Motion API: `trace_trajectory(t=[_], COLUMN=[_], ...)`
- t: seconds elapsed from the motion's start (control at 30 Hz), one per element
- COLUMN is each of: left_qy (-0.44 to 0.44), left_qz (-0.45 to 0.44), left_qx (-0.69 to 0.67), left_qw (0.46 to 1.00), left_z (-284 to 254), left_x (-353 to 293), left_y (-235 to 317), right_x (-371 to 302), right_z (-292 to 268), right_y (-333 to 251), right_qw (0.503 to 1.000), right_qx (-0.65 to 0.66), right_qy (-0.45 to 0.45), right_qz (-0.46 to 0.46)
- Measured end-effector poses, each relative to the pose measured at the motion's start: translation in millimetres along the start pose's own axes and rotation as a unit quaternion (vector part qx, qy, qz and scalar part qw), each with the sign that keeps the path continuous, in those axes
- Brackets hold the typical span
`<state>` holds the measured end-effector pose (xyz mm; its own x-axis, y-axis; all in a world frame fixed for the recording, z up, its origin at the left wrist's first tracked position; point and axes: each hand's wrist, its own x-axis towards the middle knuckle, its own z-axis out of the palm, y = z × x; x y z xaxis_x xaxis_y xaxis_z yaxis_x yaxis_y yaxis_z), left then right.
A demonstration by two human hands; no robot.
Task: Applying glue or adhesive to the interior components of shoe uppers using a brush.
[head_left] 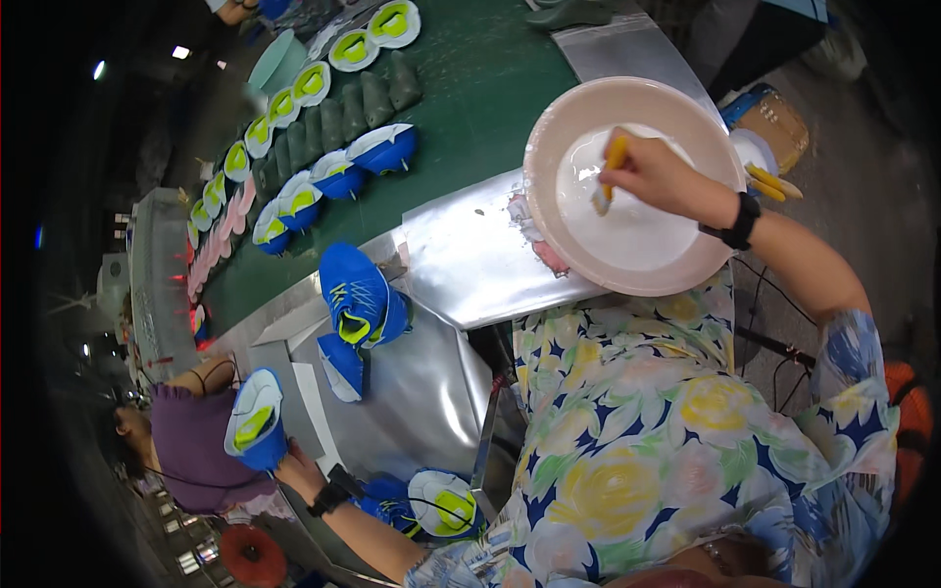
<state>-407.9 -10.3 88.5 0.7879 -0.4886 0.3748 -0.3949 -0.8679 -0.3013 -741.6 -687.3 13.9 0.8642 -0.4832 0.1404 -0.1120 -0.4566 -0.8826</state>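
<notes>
Holding the brush: here's the right hand point(642, 178), its grip clamped on a yellow-handled brush point(616, 155) over the white liquid point(642, 240) in the pink bowl point(545, 162), two o'clock.
Blue shoe point(257, 419): out at eight o'clock, the left hand's point(297, 470) grip clamped on its lower edge, white-and-lime bottom facing us.
Drip risk: an overloaded brush could spatter the surface point(456, 260) between bowl and shoe, I'd say.
Tipping risk: the bowl seems to overhang the surface's edge, so a forearm knock might upset it.
Snag risk: a black cord point(436, 503) trails from the left wristband point(336, 487) past the lower shoes point(441, 484), six o'clock; a tug might catch them.
Slip risk: that edge hold looks slight; hard pressing might twist the shoe.
Brush direction: bristles between six and seven o'clock, handle between twelve and one, long axis steep.
Shoe direction: long axis roughly twelve to six, foreshortened; which end's the toe, can't tell.
</notes>
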Motion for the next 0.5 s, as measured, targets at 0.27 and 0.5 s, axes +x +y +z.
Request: trace_trajectory(t=[0.27, 0.5], left_qy=[-0.187, -0.402], left_qz=[-0.121, -0.063], left_qx=[-0.824, -0.798], left_qw=[0.521, 0.445], left_z=[-35, -25], left_x=[66, 139], left_y=[207, 350], right_x=[-5, -25], right_z=[24, -12], right_y=[-30, -8], right_qw=[0.984, 0.967], right_qx=[-0.132, -0.196], right_qy=[-0.120, -0.159], right_qz=[0.011, -0.045])
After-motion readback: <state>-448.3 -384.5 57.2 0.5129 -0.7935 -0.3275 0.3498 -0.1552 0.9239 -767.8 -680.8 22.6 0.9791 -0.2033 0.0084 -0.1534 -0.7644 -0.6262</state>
